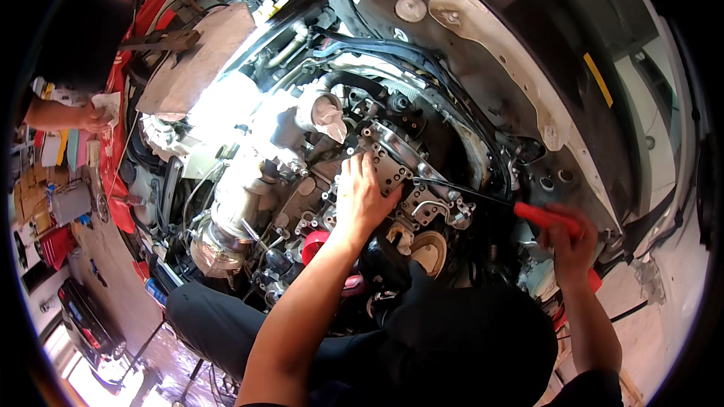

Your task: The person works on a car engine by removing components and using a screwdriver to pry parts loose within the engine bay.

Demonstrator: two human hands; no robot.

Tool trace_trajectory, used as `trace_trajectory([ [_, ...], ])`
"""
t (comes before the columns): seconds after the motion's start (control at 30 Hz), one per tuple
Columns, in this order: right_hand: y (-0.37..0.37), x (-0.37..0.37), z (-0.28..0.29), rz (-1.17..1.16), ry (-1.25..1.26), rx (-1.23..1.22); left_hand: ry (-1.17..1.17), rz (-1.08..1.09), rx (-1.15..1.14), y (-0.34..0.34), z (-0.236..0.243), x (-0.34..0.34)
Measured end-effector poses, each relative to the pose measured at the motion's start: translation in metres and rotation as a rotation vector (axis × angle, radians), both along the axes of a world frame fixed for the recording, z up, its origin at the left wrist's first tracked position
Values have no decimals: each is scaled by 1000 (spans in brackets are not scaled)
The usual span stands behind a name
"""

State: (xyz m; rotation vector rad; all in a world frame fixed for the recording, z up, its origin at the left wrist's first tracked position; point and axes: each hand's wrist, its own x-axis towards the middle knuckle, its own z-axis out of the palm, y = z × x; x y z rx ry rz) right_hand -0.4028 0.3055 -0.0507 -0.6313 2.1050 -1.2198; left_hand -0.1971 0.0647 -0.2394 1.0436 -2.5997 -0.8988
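Note:
My left hand (360, 200) rests on a metal plate with bolt holes (391, 167) in the engine bay, its fingers extended and slightly bent, the thumb apart. My right hand (568, 249) grips the red handle (544, 217) of a long, thin tool. Its dark shaft (475, 191) reaches leftward to beside the plate; whether the tip touches anything I cannot tell. Around the plate are metal engine parts, hoses, a red ring (315, 245) under my left wrist and a silver cylindrical part (226, 245) at left. Glare washes out the middle left.
A co-worker's hand (90, 115) holds a pale cloth at upper left, beside a red cover (121, 211). A board (196, 53) lies over the bay's left side. A dark panel (513, 45) curves along the right. Cluttered items and the floor (113, 294) show at far left.

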Motion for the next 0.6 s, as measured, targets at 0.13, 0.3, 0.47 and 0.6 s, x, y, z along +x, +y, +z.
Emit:
trace_trajectory([
  [0.13,-135,-5,-25,49,-104,-520,-140,-31,-148,-4,10,8],
  [0.3,-281,-8,-6,142,-343,-652,-49,9,-26,-11,7,13],
  [0.47,-362,12,-36,149,-330,-534,-81,25,-3,-11,1,16],
  [0.6,-378,15,-61,233,-350,-501,-90,3,13,-11,-2,15],
])
